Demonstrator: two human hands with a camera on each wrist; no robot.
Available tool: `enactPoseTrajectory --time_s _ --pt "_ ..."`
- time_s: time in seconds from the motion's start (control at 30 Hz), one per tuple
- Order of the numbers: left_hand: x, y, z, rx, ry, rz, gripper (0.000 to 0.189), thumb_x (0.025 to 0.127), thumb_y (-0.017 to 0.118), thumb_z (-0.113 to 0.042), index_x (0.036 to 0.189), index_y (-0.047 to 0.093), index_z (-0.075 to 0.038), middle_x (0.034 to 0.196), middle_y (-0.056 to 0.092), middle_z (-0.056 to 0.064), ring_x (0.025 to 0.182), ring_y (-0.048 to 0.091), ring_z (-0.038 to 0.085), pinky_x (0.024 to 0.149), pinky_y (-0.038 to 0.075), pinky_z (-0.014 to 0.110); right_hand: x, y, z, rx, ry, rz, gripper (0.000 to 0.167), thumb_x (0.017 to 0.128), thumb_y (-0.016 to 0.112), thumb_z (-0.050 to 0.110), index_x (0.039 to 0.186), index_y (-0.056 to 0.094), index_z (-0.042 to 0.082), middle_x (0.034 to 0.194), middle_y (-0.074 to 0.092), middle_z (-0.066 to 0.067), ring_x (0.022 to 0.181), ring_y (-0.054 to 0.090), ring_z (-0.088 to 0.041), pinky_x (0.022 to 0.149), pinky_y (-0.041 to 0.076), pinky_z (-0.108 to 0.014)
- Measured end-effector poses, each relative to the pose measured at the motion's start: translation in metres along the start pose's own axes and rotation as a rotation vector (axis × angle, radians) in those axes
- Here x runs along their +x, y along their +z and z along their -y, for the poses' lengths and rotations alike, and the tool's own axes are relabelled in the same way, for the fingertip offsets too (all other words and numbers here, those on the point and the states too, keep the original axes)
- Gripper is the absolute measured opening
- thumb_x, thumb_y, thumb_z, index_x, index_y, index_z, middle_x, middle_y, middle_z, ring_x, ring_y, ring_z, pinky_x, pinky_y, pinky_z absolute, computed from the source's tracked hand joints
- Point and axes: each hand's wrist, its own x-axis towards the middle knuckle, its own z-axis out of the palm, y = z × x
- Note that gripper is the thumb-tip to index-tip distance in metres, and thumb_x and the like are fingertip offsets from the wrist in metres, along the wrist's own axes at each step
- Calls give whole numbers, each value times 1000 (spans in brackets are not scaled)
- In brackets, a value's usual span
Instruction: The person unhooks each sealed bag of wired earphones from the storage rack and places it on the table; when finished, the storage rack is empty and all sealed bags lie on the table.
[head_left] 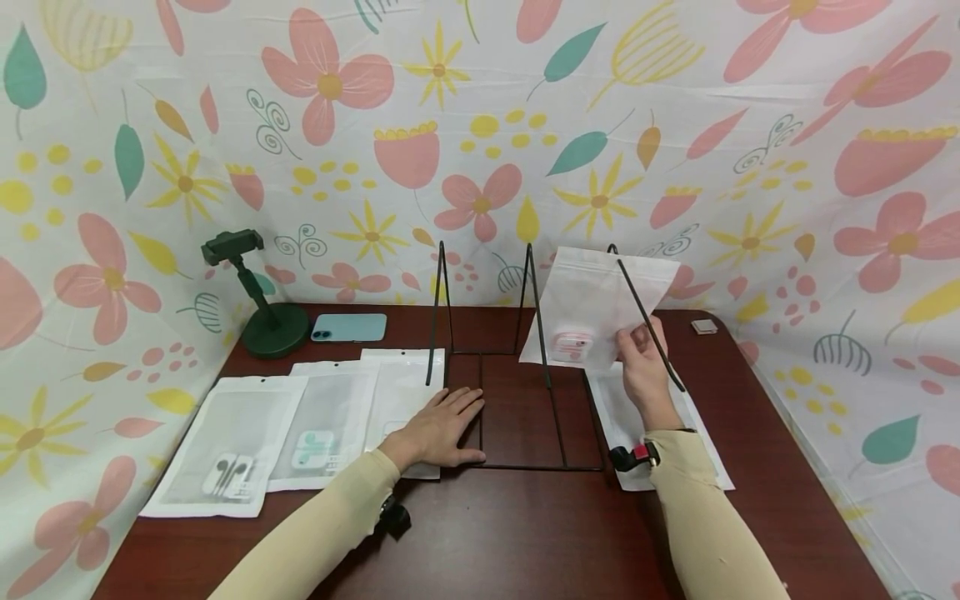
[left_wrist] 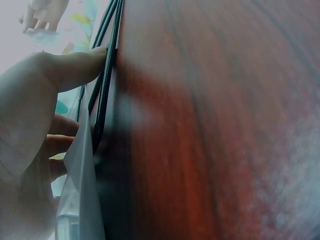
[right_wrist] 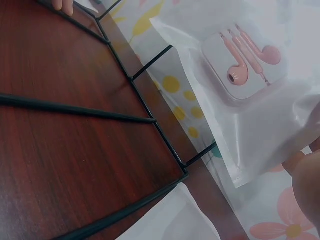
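My right hand [head_left: 643,367] pinches the lower right part of a white zip bag [head_left: 600,292], raised among the upright prongs of a black wire rack [head_left: 525,468]. Inside that bag, pink earphones [right_wrist: 245,57] sit in a clear square case. The rack's rightmost prong passes in front of the bag; whether it runs through a hole in the top is unclear. My left hand [head_left: 442,429] lies with fingers extended over the left side of the rack's base, partly over a white bag [head_left: 405,375]. In the left wrist view, its thumb touches the black wire [left_wrist: 107,80].
More white bags with earphones lie at left, among them one with black earphones [head_left: 228,475]. Another bag [head_left: 705,450] lies under my right forearm. Behind stand a green phone stand [head_left: 273,329] and a light blue phone [head_left: 348,327]. A small white item [head_left: 704,327] sits back right.
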Motion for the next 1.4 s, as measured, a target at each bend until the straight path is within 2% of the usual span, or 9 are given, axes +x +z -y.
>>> enactPoseTrajectory --time_s 0.1,0.23,0.47,0.6,0.77,0.97,1.17,1.3,1.4 --pt "1 1 0 7 -5 9 89 89 54 -65 152 32 -7 161 25 9 148 23 29 118 21 52 -1 -2 -1 -26 -3 -25 26 94 50 -13 101 54 11 68 42 3 56 38 -9 50 32 -25" --pt "2 1 0 20 -15 20 89 89 52 -67 153 30 -9 161 23 7 149 21 27 119 19 50 -2 -3 3 -73 4 -31 22 94 52 -11 97 52 11 67 44 3 57 42 -8 52 38 -22" --pt "2 1 0 21 -26 32 90 89 52 -68 154 29 -10 162 22 5 149 19 26 120 18 49 -8 -6 11 -123 -4 -32 23 93 50 -12 85 41 7 61 39 4 55 38 -9 53 33 -20" --pt "2 1 0 24 -25 33 89 89 51 -68 154 29 -10 162 22 5 149 19 26 120 19 49 -12 -8 15 -109 -10 -14 23 93 50 -13 87 42 8 65 36 5 56 36 -9 55 32 -20" --pt "1 1 0 13 -21 25 89 89 52 -67 153 30 -9 162 23 6 149 20 26 120 19 50 -16 -8 19 -111 23 -25 25 93 52 -12 90 49 13 67 46 3 59 41 -8 55 34 -21" --pt "-1 0 1 6 -15 8 89 89 53 -67 152 31 -8 161 25 7 148 22 27 119 20 50 -22 -9 24 -92 26 -10 25 93 53 -11 87 47 12 69 48 3 62 44 -6 55 34 -19" --pt "-1 2 1 0 -12 12 89 89 53 -66 153 30 -8 161 24 7 149 21 27 119 20 50 -27 -14 31 -174 44 5 19 94 54 -6 93 48 12 82 51 2 73 52 -7 61 41 -19" --pt "0 3 1 5 -13 18 89 89 53 -67 153 30 -9 161 23 6 149 20 27 119 19 50 -32 -15 36 -218 52 -14 17 94 56 -4 96 52 13 84 54 1 76 56 -8 64 45 -20" --pt "0 2 2 16 -14 15 90 89 52 -68 153 30 -9 161 23 6 149 20 26 119 19 50 -35 -15 40 -202 35 -14 18 94 56 -5 97 53 12 85 57 0 76 57 -10 64 45 -20"
